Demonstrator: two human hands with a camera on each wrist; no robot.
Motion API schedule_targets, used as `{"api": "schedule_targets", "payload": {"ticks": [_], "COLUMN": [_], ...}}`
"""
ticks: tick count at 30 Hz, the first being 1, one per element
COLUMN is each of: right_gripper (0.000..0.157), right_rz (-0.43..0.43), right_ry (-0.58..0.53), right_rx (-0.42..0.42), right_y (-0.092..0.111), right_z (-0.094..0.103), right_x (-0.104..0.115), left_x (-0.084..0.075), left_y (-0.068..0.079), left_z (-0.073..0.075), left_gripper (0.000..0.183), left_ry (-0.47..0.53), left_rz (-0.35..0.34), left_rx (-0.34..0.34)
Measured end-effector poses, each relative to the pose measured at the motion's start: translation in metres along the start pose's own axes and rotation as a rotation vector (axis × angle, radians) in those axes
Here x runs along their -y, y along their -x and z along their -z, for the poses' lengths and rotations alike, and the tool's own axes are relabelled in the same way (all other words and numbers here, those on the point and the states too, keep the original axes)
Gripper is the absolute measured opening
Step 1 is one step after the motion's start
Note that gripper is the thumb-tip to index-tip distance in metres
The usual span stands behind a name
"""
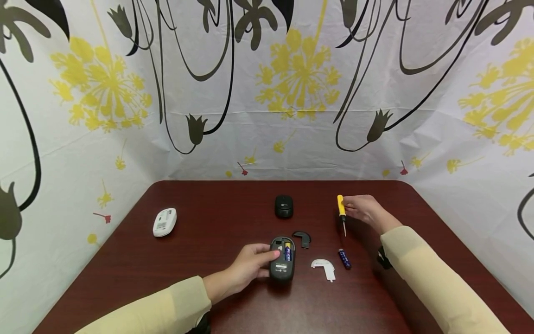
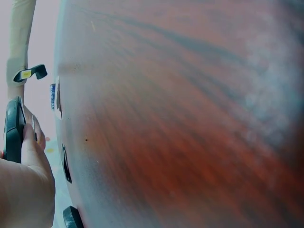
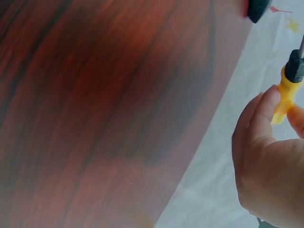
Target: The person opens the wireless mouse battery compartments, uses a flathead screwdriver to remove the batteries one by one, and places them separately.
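Observation:
My left hand (image 1: 249, 265) grips a dark computer mouse (image 1: 281, 273), underside up, with its thumb across the bottom. In the mouse's uncovered slot lies a blue and yellow battery (image 1: 288, 252). My right hand (image 1: 364, 209) pinches a small screwdriver (image 1: 342, 208) by its yellow handle, the metal tip pointing down toward me. In the right wrist view, the thumb and fingers hold the yellow handle (image 3: 285, 97) near its end. Below the screwdriver, a loose blue battery (image 1: 344, 259) lies on the table. A black curved cover (image 1: 303, 239) and a white curved cover (image 1: 324, 269) lie between the hands.
A white mouse (image 1: 164, 222) lies underside up at the left of the dark red-brown table (image 1: 225, 204). Toward the back stands a small black mouse (image 1: 284, 206). Behind the table hangs a patterned white cloth (image 1: 233, 157).

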State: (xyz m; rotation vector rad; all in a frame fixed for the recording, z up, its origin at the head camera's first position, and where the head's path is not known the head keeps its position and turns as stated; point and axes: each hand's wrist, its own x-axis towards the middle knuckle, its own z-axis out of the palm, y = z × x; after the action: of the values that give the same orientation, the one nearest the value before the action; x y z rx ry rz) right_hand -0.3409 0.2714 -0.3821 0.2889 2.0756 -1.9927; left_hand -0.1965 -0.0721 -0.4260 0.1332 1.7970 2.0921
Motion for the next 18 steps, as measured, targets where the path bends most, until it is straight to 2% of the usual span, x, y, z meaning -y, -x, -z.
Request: {"api": "schedule_targets", "payload": {"ticks": [9, 18], "right_gripper": [0.061, 0.057], "right_rz": [0.023, 0.053], "right_ry": [-0.058, -0.128], "right_rx": [0.066, 0.147], "right_y": [0.008, 0.026], "right_z": [-0.004, -0.024], "right_x": [0.006, 0.016], "left_x": [-0.001, 0.001], "left_y": [0.0, -0.001], "left_z": [-0.002, -0.003], "left_gripper": [0.041, 0.04], "left_ry": [0.003, 0.015], "left_rz": [0.007, -0.002], "left_rx": [0.006, 0.011]}}
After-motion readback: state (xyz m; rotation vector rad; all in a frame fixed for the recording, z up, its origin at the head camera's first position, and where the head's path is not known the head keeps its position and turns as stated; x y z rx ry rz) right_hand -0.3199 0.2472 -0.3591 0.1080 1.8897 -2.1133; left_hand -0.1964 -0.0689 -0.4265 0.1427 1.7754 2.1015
